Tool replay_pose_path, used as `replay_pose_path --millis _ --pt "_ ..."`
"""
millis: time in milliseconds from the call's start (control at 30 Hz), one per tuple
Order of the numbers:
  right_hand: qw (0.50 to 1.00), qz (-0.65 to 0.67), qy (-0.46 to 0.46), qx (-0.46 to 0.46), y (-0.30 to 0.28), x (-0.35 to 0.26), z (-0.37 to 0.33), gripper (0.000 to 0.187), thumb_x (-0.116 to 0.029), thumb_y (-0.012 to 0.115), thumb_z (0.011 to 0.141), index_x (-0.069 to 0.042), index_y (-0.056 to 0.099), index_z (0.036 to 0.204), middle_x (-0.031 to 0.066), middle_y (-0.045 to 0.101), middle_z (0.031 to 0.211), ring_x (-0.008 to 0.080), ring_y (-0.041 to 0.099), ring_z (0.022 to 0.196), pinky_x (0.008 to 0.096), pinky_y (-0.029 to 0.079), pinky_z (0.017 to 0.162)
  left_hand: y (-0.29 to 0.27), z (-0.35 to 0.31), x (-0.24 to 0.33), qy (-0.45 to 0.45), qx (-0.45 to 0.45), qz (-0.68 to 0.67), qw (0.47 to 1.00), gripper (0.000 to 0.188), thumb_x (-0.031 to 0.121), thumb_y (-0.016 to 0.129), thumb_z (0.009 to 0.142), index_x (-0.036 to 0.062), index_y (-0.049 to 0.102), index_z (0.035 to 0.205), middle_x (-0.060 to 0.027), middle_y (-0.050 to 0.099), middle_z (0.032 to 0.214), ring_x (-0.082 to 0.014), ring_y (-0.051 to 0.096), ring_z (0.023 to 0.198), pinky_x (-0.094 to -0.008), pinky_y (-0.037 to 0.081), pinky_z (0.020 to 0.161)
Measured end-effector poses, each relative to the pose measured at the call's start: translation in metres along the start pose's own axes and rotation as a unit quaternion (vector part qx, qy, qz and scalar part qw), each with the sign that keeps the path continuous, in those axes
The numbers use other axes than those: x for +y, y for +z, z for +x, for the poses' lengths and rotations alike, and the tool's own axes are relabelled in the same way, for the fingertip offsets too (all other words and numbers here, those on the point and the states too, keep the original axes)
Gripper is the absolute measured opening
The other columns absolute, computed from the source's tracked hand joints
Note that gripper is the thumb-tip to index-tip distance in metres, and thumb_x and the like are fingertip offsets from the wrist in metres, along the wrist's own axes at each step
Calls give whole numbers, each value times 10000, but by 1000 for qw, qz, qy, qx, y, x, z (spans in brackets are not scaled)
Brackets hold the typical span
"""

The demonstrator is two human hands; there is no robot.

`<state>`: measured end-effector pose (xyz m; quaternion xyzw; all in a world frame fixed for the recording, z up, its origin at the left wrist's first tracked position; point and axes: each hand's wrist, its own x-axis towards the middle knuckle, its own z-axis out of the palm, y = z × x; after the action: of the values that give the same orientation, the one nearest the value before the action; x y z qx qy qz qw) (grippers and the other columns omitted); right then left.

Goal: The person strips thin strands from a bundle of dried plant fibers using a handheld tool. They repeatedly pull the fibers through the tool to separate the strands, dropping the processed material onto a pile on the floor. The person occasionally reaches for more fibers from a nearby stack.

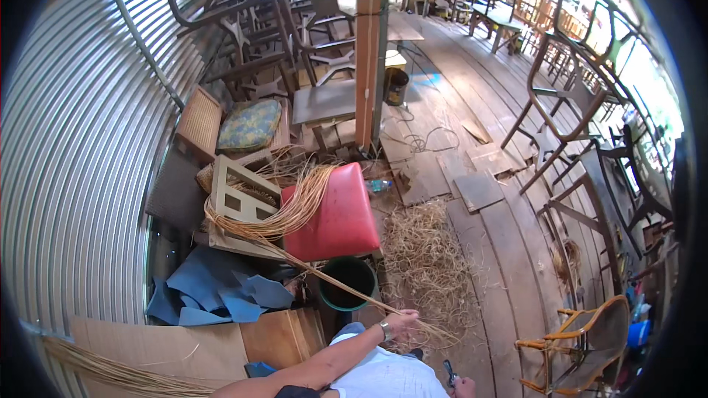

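Observation:
My left hand (402, 323), with a band at the wrist, is closed around a bundle of long tan rattan strips (346, 287). The strips run up and left to a looped coil lying over a beige slotted frame (243, 195) and a red padded seat (332, 214). Their loose ends fan out just right of the hand. Low in the view, my right hand (464, 388) grips a small dark hand tool (449, 373); its exact kind is too small to make out. A dark green-rimmed bucket (347, 284) stands below the strips.
Rattan shavings (428, 258) are heaped on the plank floor (509, 258). Blue sheet scraps (214, 291) and a wooden box (284, 335) lie left. More strips (118, 368) stretch along the lower left. A post (366, 74) rises ahead; chair frames (568, 96) crowd both sides.

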<state>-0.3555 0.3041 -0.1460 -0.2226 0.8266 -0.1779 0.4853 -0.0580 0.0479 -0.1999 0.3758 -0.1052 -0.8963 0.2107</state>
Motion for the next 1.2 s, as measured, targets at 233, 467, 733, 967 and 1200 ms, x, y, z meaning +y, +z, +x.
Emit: replay_pose_path --millis 233,467,733,967,1200 --pt "990 -107 -93 9 -64 -20 40 294 -250 556 881 -6 580 718 84 544 502 158 525 390 312 384 351 16 14 -19 119 153 -125 973 144 208 623 896 162 576 1025 -28 660 1054 -187 601 946 -396 444 836" --pt "988 -26 -146 35 -109 -17 68 299 -272 540 907 -11 584 768 75 561 535 147 538 410 303 411 382 86 27 -72 136 75 -109 982 120 175 582 924 104 566 1020 -86 647 1097 -218 621 983 -377 488 836" --pt "974 23 -218 66 -71 -143 31 321 -300 539 925 1 561 815 84 577 614 147 545 415 306 419 390 151 27 -94 93 49 -62 992 226 193 631 895 58 598 1073 -82 652 998 -180 639 903 -304 554 715" --pt "966 54 -251 -2 -32 -149 32 280 -281 559 921 -18 553 824 79 583 609 132 541 427 291 404 381 122 3 -69 110 65 89 988 177 248 661 877 72 653 901 -39 667 804 -156 630 626 -220 477 518" --pt "969 63 -227 -73 -23 -145 14 267 -271 575 912 -23 566 813 65 594 611 119 543 450 282 426 414 140 -37 -78 49 32 -29 998 250 308 661 872 71 640 948 -50 668 887 -158 638 853 -281 519 687"
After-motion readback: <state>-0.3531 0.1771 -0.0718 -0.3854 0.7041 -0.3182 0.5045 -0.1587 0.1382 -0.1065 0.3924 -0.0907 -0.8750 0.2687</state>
